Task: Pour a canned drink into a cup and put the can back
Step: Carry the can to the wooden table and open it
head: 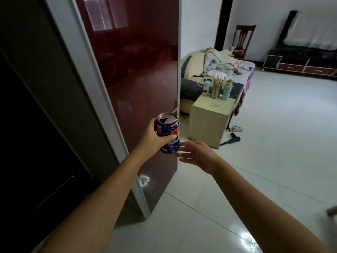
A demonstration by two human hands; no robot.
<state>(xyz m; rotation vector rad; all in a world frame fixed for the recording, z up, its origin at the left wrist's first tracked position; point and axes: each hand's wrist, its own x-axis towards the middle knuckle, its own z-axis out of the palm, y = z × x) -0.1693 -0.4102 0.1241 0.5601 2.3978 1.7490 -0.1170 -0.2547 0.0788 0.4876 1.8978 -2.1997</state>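
Note:
My left hand (152,136) grips a blue Pepsi can (169,133) around its middle, holding it upright in the air in front of a dark red door. The can's top shows an opened tab hole. My right hand (196,154) reaches out just right of and below the can, fingers straight and spread toward the door's edge, holding nothing. No cup is clearly visible from here; small items stand on a far side table, too small to identify as cups.
The dark red fridge-like door (138,70) stands open on the left. Beyond it sit a beige side table (207,125) with bottles and a chopstick holder (216,88), a sofa with blankets (222,64), a hair dryer (232,140) on the white tiled floor, and a TV stand (300,64).

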